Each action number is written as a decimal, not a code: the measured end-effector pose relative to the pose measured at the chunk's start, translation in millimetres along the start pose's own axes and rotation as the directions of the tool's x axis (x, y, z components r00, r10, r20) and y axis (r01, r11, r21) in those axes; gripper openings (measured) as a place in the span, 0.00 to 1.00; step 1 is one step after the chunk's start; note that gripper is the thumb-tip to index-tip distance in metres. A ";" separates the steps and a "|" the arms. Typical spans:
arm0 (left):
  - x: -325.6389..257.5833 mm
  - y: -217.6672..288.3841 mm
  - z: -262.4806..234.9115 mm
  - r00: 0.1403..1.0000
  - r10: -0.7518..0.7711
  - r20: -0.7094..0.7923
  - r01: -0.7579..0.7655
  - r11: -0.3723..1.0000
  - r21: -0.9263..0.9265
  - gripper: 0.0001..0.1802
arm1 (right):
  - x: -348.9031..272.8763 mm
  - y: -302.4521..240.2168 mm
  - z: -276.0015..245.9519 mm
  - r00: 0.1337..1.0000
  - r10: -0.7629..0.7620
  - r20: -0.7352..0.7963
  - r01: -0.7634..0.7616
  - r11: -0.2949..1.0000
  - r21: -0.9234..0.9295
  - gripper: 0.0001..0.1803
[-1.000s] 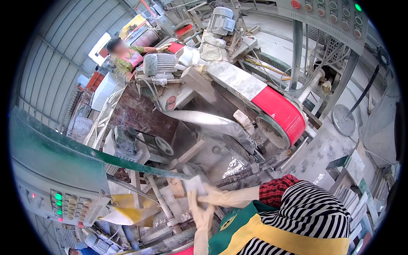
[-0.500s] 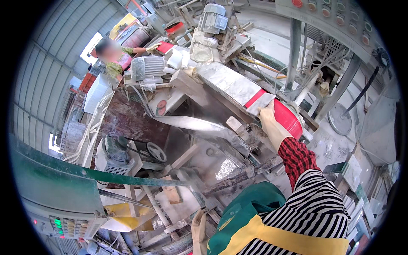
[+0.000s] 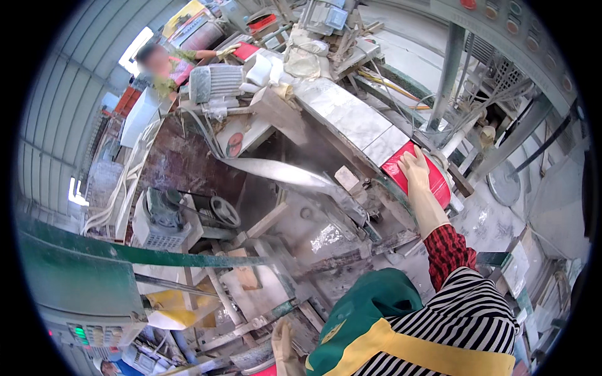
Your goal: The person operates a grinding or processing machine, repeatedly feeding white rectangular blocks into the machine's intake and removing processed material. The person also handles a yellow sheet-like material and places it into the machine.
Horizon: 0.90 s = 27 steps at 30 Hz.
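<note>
Right hand (image 3: 415,170), gloved, lies flat with fingers spread on the red drum cover (image 3: 433,182) at the near end of the stone slab (image 3: 351,119) lying on the machine bed; it grips nothing. Left hand (image 3: 283,341), gloved too, hangs low by the metal frame (image 3: 263,323), fingers loose, empty as far as I can tell. Slab looks mid-run, dust hazing beside it. No bins or boxes with contents show clearly. Far off, another person's hand (image 3: 227,50) reaches over the machine.

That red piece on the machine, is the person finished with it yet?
Not finished. Already done: the red slab lies at the near end of the pale stone slabs on the machine's bed. In hand: the gloved right hand rests on it. The left hand hangs low, holding nothing visible.
</note>
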State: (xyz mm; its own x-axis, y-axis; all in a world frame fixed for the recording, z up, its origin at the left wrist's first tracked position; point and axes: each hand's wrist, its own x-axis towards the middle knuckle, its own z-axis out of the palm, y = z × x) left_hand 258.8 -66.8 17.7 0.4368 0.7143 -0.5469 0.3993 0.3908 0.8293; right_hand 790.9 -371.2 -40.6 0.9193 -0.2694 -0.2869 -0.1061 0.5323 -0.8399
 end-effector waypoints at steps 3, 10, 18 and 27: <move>-8.7 3.6 -17.9 0.999 0.053 -0.009 -0.053 0.996 -0.070 0.24 | -4.8 -4.9 10.6 0.962 0.015 0.271 -0.087 0.963 0.255 0.31; -0.9 -11.8 -118.1 0.783 0.258 -0.566 -0.152 0.962 0.228 0.32 | -84.8 -0.1 29.5 0.944 0.034 0.327 -0.002 0.995 -0.098 0.28; -73.3 22.5 -203.6 0.729 0.428 -0.534 0.272 0.534 0.800 0.49 | -244.5 139.2 -27.7 0.469 0.626 0.623 -0.150 0.752 -0.642 0.24; -73.8 -23.8 -271.4 0.765 0.376 -0.522 0.552 0.034 0.833 0.55 | -252.0 151.4 -109.0 0.614 0.546 0.570 0.460 0.340 -0.821 0.28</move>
State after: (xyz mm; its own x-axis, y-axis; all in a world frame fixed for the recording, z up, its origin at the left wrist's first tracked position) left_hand -1.7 28.8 69.3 0.0632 0.9969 -0.0470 0.9263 -0.0761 -0.3689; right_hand 501.8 -310.2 -145.7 0.7223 0.5828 -0.3723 0.0755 -0.6016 -0.7952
